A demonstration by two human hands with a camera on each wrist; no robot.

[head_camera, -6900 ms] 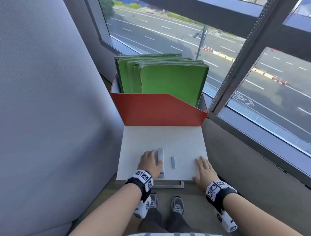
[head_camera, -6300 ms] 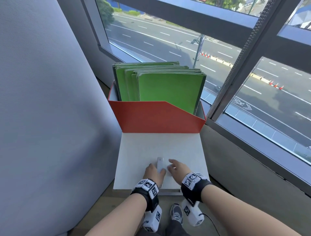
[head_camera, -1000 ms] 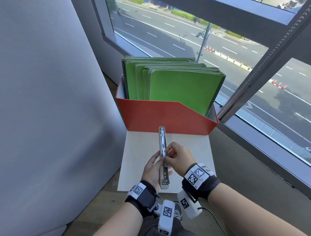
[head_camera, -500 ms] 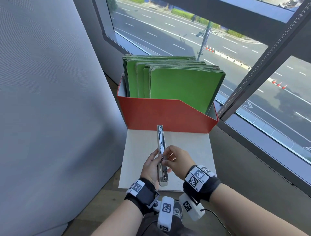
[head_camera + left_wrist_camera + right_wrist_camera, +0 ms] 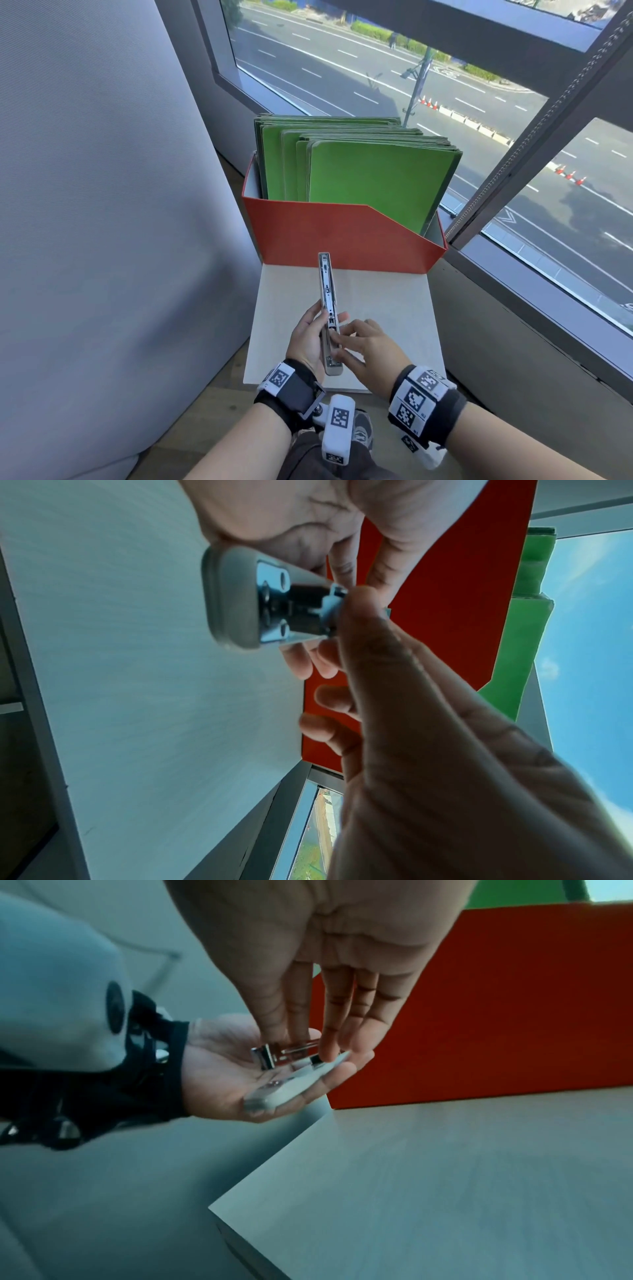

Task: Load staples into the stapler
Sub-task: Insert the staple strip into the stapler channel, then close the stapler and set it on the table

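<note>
The grey stapler (image 5: 327,291) is folded out flat and held above the white table (image 5: 387,308), its metal channel facing up. My left hand (image 5: 306,342) cups its near half from the left, fingers curled round it. My right hand (image 5: 366,342) comes in from the right with its fingertips on the channel. In the right wrist view its thumb and forefinger pinch a short shiny metal bar (image 5: 263,1057), seemingly the staple strip, just over the stapler (image 5: 298,1081) in the left palm (image 5: 219,1069). The left wrist view shows the stapler's rounded near end (image 5: 232,599).
A red file box (image 5: 342,236) full of green folders (image 5: 370,181) stands at the table's far edge, just beyond the stapler's tip. A grey padded panel (image 5: 102,205) closes off the left side. Window frames (image 5: 534,133) run along the right.
Both hands lifted the stapler and the strip off the table. In the last second my right fingertips slid along the channel toward the stapler's near end.
</note>
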